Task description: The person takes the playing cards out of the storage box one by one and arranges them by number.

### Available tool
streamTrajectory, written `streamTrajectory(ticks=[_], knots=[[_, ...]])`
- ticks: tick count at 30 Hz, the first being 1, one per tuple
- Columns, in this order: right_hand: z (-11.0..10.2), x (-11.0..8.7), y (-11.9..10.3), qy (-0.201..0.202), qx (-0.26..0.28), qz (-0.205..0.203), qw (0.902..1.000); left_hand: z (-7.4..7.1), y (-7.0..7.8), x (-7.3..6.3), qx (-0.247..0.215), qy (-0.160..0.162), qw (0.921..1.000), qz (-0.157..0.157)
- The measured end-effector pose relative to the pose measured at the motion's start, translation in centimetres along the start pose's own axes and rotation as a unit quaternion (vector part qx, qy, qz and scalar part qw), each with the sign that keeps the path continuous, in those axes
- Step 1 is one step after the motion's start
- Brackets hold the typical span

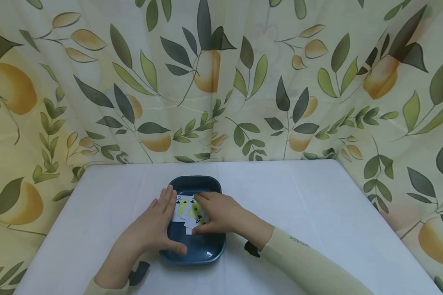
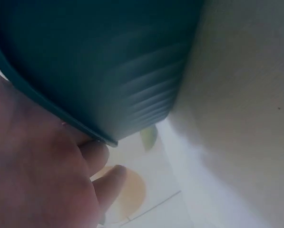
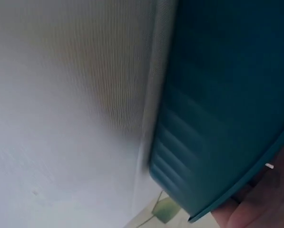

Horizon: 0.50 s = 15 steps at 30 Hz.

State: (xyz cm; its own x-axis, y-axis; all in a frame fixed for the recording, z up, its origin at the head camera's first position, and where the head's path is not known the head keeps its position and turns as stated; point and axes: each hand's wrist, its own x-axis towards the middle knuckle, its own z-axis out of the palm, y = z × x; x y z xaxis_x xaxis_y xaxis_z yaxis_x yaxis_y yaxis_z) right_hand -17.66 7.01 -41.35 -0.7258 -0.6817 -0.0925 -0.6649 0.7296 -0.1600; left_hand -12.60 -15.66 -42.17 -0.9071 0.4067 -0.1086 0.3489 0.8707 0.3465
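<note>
A dark blue rectangular tray (image 1: pixel 197 252) stands on the table. Several overlapping playing cards (image 1: pixel 195 211) lie in its upper half, with black clubs and yellow patches on their faces. My left hand (image 1: pixel 153 225) lies along the tray's left rim, fingers straight and thumb stretched over the inside; its fingers (image 2: pixel 108 185) show beside the rim in the left wrist view. From the right, my right hand (image 1: pixel 219 213) reaches over the tray and holds the cards, fingertips at their top edge and thumb at the bottom. Part of the cards is hidden under this hand.
A white cloth covers the table (image 1: pixel 299 196). Behind it hangs a curtain (image 1: pixel 243 82) printed with leaves and orange fruit. Dark straps (image 1: pixel 139 273) show at both wrists. The tray's ribbed outer wall (image 3: pixel 189 133) fills much of the right wrist view.
</note>
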Motion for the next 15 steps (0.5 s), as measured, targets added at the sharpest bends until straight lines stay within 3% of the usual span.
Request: streamTrajectory(ticks=[7,15], knots=[[0.7,1.7,-0.4,-0.045,-0.078,0.002,0.9960,0.6,0.0,-0.3,0.005,-0.004,0.9999,0.009],[1.1,2.3,-0.6,-0.048,-0.098,0.015,0.9939,1.9,-0.6,-2.4,0.032,0.024,0.9992,0.001]])
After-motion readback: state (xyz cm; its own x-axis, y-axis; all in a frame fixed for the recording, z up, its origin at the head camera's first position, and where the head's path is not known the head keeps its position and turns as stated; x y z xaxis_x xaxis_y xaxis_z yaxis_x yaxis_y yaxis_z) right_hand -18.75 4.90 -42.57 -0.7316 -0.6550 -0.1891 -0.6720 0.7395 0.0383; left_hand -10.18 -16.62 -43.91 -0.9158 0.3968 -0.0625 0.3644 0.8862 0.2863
